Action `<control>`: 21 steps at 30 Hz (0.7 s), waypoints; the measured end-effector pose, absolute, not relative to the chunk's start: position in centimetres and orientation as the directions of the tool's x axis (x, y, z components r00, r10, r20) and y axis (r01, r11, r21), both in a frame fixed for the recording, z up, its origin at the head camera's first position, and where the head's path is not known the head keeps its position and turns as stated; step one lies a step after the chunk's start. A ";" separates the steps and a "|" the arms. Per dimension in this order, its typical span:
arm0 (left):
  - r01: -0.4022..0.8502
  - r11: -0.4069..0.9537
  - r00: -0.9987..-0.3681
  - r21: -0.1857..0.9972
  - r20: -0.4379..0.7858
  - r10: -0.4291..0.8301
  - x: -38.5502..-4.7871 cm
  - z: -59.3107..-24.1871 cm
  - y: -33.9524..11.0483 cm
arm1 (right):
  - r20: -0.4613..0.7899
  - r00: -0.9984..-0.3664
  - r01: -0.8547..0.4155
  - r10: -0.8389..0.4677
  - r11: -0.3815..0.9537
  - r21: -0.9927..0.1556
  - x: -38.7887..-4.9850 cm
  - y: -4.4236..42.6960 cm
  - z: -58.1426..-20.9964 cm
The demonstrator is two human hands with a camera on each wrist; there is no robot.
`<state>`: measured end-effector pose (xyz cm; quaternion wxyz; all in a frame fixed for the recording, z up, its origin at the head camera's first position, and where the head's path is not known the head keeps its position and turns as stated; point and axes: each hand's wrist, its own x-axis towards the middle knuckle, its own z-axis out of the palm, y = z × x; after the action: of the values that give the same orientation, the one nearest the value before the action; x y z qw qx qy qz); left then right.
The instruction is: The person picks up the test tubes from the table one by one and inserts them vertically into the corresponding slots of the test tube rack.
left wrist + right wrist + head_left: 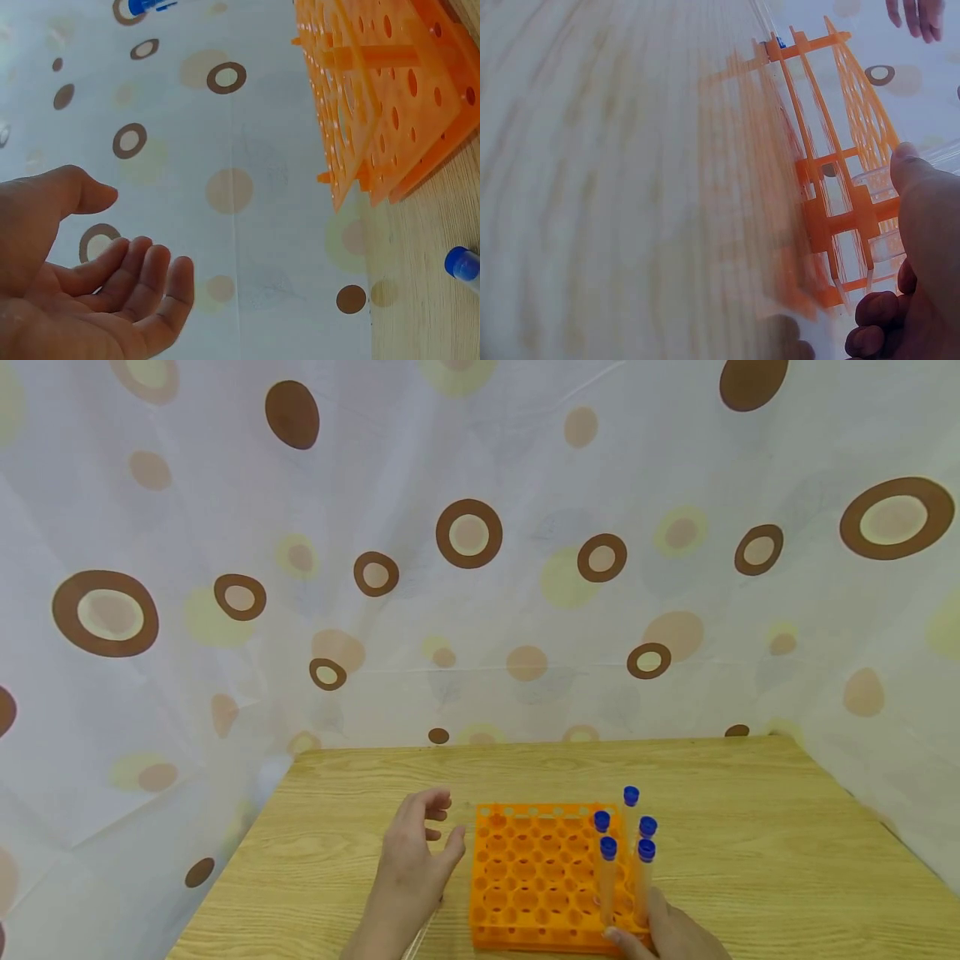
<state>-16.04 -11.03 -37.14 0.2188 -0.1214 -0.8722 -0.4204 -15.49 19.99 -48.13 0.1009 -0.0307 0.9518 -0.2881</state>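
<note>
An orange test tube rack (551,868) stands on the table, its top plate full of round holes. Several clear test tubes with blue caps (608,847) stand upright at its right end. My right hand (671,931) grips the rack's front right corner, thumb (905,161) at the upper plate and fingers curled below. Left of the rack, my left hand (420,860) hovers with loosely bent fingers and nothing in them; the left wrist view shows its palm (97,285) apart from the rack.
A blue-capped tube (463,266) lies on the wooden table (330,827) in the left wrist view. Clear tube-like edges (417,939) show beside my left forearm. A white curtain with brown circles (468,533) hangs behind the table and along its sides.
</note>
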 end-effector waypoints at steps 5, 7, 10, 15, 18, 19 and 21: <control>0.218 0.646 -0.965 0.731 0.260 0.032 -15.8 -37.6 -12.0 | -0.171 -0.977 -0.008 -0.125 0.828 -0.561 -15.4 20.1 -48.1; 0.154 0.659 -0.984 0.737 0.172 0.038 -15.7 -37.9 -12.4 | -0.166 -0.978 -0.013 -0.130 0.825 -0.565 -15.4 20.1 -48.1; 0.080 0.678 -0.997 0.730 0.071 0.041 -15.9 -38.4 -12.9 | -0.165 -0.977 -0.016 -0.134 0.821 -0.571 -15.4 20.1 -48.1; 0.005 0.703 -0.996 0.711 -0.058 0.066 -16.0 -38.9 -13.6 | -0.178 -0.977 0.003 -0.118 0.826 -0.564 -15.3 20.0 -48.2; -0.032 0.720 -0.988 0.693 -0.131 0.083 -16.1 -39.2 -14.2 | -0.197 -0.975 0.025 -0.101 0.835 -0.550 -15.4 20.0 -48.1; -0.051 0.729 -0.984 0.683 -0.159 0.080 -16.2 -39.4 -14.4 | -0.196 -0.975 0.026 -0.099 0.835 -0.549 -15.4 19.9 -48.1; -0.094 0.750 -0.974 0.655 -0.218 0.068 -16.2 -39.7 -14.7 | -0.194 -0.976 0.022 -0.102 0.834 -0.552 -15.4 19.9 -48.0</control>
<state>-16.25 -14.71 -39.69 -0.1146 0.0072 -0.9284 -0.3534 -15.43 19.88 -48.02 0.1081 -0.0211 0.9514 -0.2876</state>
